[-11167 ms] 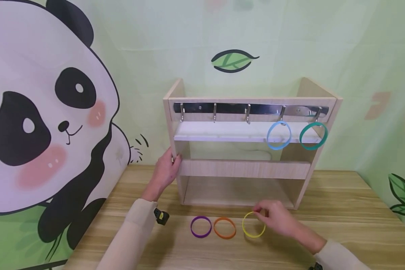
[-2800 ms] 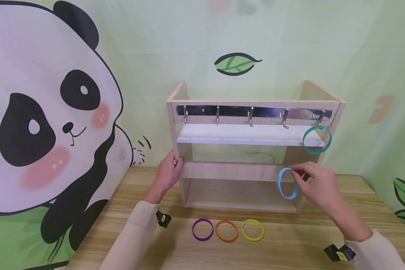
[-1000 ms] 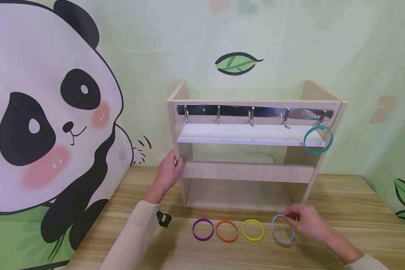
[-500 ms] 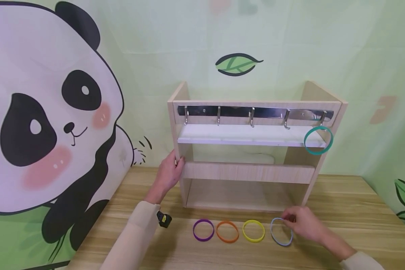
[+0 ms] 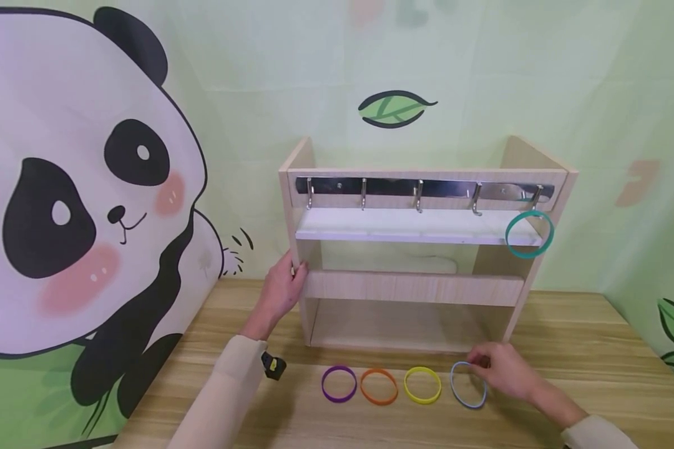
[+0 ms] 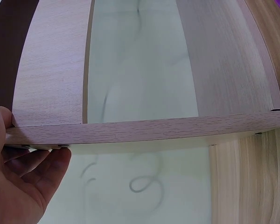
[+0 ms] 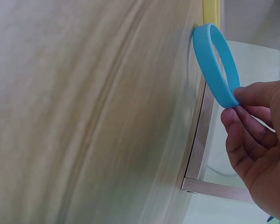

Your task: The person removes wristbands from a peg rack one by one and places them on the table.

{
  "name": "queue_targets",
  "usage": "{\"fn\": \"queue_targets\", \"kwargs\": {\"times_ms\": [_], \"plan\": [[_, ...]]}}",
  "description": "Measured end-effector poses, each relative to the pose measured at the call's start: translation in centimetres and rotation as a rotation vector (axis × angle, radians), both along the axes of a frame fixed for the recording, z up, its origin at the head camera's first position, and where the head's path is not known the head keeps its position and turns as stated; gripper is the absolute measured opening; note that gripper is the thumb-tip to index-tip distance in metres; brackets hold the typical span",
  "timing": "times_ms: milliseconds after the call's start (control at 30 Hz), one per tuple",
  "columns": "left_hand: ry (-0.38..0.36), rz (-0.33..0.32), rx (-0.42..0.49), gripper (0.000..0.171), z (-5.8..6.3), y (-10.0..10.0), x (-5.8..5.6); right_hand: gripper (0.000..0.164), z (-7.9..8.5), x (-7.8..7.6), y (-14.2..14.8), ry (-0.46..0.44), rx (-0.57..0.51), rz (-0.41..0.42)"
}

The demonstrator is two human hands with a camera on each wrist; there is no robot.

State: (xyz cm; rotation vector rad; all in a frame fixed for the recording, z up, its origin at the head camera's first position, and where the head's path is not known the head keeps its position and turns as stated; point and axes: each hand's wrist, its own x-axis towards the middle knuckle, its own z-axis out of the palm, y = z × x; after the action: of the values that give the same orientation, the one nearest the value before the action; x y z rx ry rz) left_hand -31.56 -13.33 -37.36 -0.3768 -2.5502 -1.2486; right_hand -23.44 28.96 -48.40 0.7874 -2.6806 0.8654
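Note:
My left hand [image 5: 281, 288] grips the left side panel of a pale wooden shelf unit [image 5: 415, 286], thumb in front and fingers behind, as the left wrist view shows. My right hand [image 5: 508, 372] pinches a light blue wristband [image 7: 207, 58] between thumb and fingertips. The band is tilted up from the wooden table, its lower end right at the surface. To its left, purple [image 5: 324, 385], orange [image 5: 363, 388] and yellow [image 5: 407, 386] wristbands lie in a row. A teal wristband [image 5: 530, 255] hangs from the rightmost hook of the metal hook rail [image 5: 390, 185].
The shelf unit stands on the wooden table [image 5: 371, 430], behind the row of bands. The other hooks on the rail are bare. Behind is a light green wall cloth [image 5: 292, 75] with a printed panda [image 5: 73, 187] on the left.
The yellow wristband, pinched earlier, now lies on the table. My right hand has taken the light blue band off its hook and lowered it beside the yellow one. The left hand stays put.

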Motion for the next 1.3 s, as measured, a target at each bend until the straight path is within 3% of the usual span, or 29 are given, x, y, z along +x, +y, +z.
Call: {"fn": "queue_targets", "kwargs": {"times_ms": [500, 733, 1100, 1300], "plan": [[0.014, 0.005, -0.004, 0.042, -0.1, 0.1, -0.1, 0.008, 0.1, -0.3, -0.2, -0.065, 0.004, -0.029], [0.025, 0.004, -0.006, 0.042, -0.1, 0.0, -0.1, 0.006, 1.1, -0.2, -0.3, -0.068, -0.011, -0.062], [0.031, 0.008, -0.006, 0.041, 0.1, 0.1, 0.2, 0.016, 4.1, 0.0, -0.3, 0.205, -0.052, -0.116], [0.05, 0.012, -0.012, 0.04, 0.0, 0.1, 0.1, 0.019, 6.3, 0.7, -0.3, 0.261, -0.086, -0.127]]}}
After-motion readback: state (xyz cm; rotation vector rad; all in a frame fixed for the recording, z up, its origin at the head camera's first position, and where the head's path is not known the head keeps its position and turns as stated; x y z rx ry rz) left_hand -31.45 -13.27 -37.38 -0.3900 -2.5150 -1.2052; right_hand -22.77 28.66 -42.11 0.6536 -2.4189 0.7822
